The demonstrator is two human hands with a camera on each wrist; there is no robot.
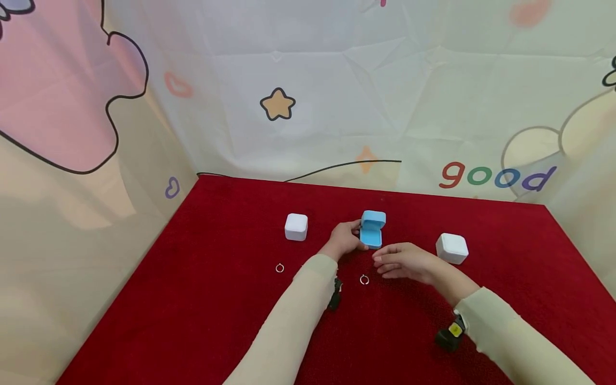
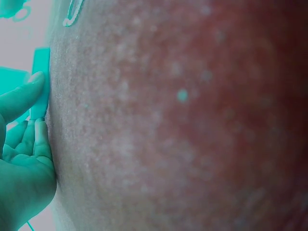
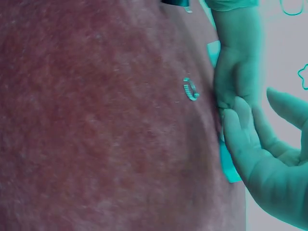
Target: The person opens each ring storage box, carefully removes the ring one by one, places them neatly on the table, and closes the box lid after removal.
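A small light-blue ring box [image 1: 371, 238] stands with its lid up on the red cloth. My left hand [image 1: 344, 239] grips it from the left side, thumb at the front and fingers toward the back; the left wrist view shows the thumb against the box [image 2: 41, 91]. Just right of and in front of the box, my right hand [image 1: 406, 262] has its fingers extended and slightly bent, with nothing held. On the cloth below the right fingertips lies a silver open ring [image 1: 364, 279], also visible as a ridged ring [image 3: 190, 89] in the right wrist view.
A second silver ring [image 1: 279, 268] lies left of my left forearm. One white box [image 1: 295, 227] stands to the left, another white box [image 1: 452, 248] to the right beyond my right wrist. A printed curtain [image 1: 337, 107] hangs behind the red cloth [image 1: 216, 299].
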